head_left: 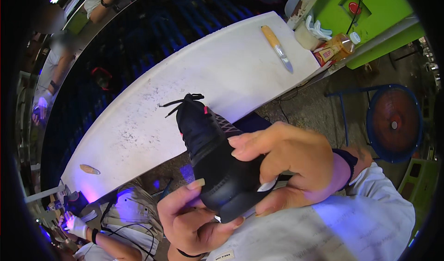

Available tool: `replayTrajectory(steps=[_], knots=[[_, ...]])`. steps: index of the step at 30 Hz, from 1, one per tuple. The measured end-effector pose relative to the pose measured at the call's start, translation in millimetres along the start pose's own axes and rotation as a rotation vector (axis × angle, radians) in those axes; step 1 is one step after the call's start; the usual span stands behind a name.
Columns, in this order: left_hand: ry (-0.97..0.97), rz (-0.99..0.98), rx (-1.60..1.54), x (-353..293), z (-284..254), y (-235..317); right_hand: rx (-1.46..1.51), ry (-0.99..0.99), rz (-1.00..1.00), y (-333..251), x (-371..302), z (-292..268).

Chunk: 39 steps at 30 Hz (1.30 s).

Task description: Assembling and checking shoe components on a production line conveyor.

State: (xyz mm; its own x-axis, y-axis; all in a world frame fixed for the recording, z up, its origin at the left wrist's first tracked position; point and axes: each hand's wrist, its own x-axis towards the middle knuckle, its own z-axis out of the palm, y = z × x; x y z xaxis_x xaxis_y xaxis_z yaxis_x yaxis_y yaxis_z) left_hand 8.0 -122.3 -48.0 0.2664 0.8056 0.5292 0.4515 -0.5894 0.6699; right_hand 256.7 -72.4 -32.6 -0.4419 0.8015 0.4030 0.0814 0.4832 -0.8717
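A black shoe (pixel 217 161), seemingly an upper with a smooth rounded near end, is held in front of my body between both hands. My left hand (pixel 192 217) is closed on the near end's left side, thumb and fingertips pressed against it. On the right side my right hand (pixel 298 166) grips the same shoe, fingers curled over its top and edge. Loose black laces (pixel 178 103) stick out at the far end, beside a small pink-red tab (pixel 206 110). Grey zigzag stitching shows on its right side. The shoe's underside is hidden.
A curved white table (pixel 152 131) spans the middle, bearing a wooden-handled knife (pixel 277 48) and a small wooden piece (pixel 89 169). Bottle (pixel 340 47) and container (pixel 307 34) stand at right, near green machinery (pixel 379 6). A blue-framed fan (pixel 394 122) stands right; co-workers work left.
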Motion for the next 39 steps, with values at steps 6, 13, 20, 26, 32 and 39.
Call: replayTrajectory(steps=[6,13,20,26,32,39], knots=[[-0.005,-0.036,-0.058,3,1,1,-0.007,-0.005,0.037,-2,-1,-2],[0.002,0.045,-0.066,11,8,-6,0.017,0.053,0.008,6,-4,-1],[-0.058,0.032,-0.042,30,9,6,-0.112,-0.123,0.196,-9,11,-29],[-0.049,0.132,-0.193,54,38,-4,0.007,-0.141,0.237,-2,20,-30],[-0.020,-0.052,-0.154,45,59,-13,0.142,-0.032,0.240,16,22,-40],[0.114,0.026,-0.104,37,93,-46,0.212,0.060,0.283,30,23,-51]])
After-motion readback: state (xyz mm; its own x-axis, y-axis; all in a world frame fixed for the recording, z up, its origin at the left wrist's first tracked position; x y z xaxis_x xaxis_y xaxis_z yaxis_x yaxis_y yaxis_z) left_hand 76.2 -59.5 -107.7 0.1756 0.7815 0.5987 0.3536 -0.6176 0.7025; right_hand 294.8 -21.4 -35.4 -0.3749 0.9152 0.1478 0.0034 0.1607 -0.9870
